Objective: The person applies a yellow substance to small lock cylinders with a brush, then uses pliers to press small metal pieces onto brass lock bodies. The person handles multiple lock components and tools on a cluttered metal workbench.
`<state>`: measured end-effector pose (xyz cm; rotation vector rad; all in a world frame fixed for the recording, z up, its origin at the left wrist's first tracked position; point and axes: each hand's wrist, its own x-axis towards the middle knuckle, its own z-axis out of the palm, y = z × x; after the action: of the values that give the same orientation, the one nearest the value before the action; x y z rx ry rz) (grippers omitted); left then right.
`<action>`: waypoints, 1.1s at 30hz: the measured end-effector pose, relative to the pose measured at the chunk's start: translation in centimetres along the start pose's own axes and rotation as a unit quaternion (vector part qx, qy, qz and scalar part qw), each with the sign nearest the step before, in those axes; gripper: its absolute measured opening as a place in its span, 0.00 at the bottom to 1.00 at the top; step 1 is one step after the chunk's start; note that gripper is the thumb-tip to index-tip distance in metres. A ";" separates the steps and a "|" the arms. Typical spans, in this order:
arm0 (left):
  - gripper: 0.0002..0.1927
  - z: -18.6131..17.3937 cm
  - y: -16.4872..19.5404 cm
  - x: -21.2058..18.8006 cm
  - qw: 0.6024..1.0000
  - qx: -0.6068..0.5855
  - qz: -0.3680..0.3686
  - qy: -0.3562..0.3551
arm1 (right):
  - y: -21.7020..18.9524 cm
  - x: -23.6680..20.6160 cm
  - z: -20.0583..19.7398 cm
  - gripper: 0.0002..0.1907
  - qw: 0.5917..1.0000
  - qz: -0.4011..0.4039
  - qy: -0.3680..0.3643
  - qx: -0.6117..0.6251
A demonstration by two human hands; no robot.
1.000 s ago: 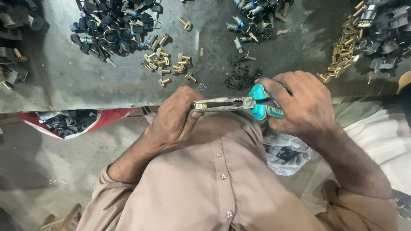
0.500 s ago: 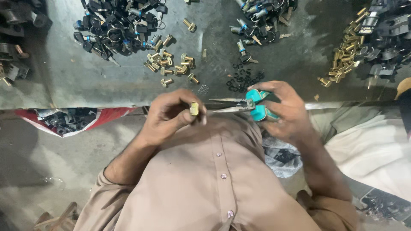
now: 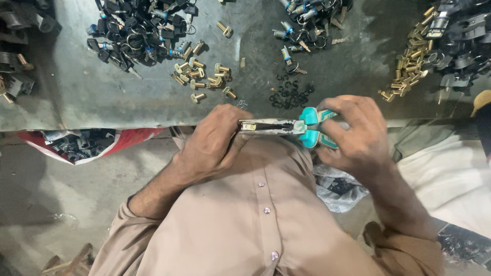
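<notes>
The right hand (image 3: 358, 134) is wrapped tight around the teal handles of a pair of long-nose pliers (image 3: 286, 127), squeezing them together, and the pliers lie level, just off the near edge of the grey metal table (image 3: 102, 97), above the person's tan shirt (image 3: 245, 220). The thin jaws point toward the left hand (image 3: 215, 143) and are clamped on a small brass piece (image 3: 249, 126) at their tip. The left hand is curled closed, its fingers touching that piece and the jaw tips. Both hands sit in the gap between table edge and chest, with little room around them. On the table, just beyond the pliers, lies a cluster of small black clips (image 3: 290, 94); to its left a loose scatter of brass cylinders (image 3: 202, 76), and farther back a heap of black keys and rings (image 3: 138, 30). A second pile of brass parts (image 3: 409, 76) sits near the far right edge. Between these heaps the tabletop is bare. Below the table's left edge a red bag (image 3: 82, 145) holds dark parts.
</notes>
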<state>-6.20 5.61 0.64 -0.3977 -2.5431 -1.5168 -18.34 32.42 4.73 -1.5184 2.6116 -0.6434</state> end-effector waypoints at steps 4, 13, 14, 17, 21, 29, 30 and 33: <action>0.11 0.3 -0.2 -0.2 0.999 -0.006 0.006 -0.031 | 0.3 0.8 -2.1 0.21 0.999 -0.023 0.027 -0.021; 0.03 1.8 -0.8 -0.5 0.997 -0.049 -0.055 0.006 | 2.0 2.1 -0.9 0.26 0.998 -0.001 -0.070 0.004; 0.04 1.8 -1.2 -0.5 0.997 -0.037 -0.064 0.002 | 2.3 2.1 -0.5 0.28 0.998 0.003 -0.069 0.007; 0.07 1.3 -3.1 0.0 0.997 0.013 -0.075 0.000 | 3.1 1.1 0.7 0.28 0.997 0.047 -0.056 0.037; 0.09 -1.3 -7.5 2.5 0.973 0.189 -0.126 -0.026 | 3.2 -1.1 3.0 0.21 0.963 0.242 -0.051 0.107; 0.13 -4.3 -12.0 7.6 0.906 0.410 0.097 0.044 | 1.2 -5.8 8.8 0.14 0.928 0.241 0.013 0.286; 0.13 -4.3 -11.8 7.1 0.917 0.395 0.054 0.000 | 1.0 -6.3 9.1 0.16 0.926 0.244 0.021 0.289; 0.12 -3.9 -11.3 4.6 0.926 0.364 -0.001 -0.098 | 0.6 -7.8 9.7 0.15 0.887 0.286 0.019 0.362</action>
<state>-13.97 -2.23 -5.76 -0.4422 -3.0049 -0.4509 -12.43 36.11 -5.60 -0.4932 2.2253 -1.3447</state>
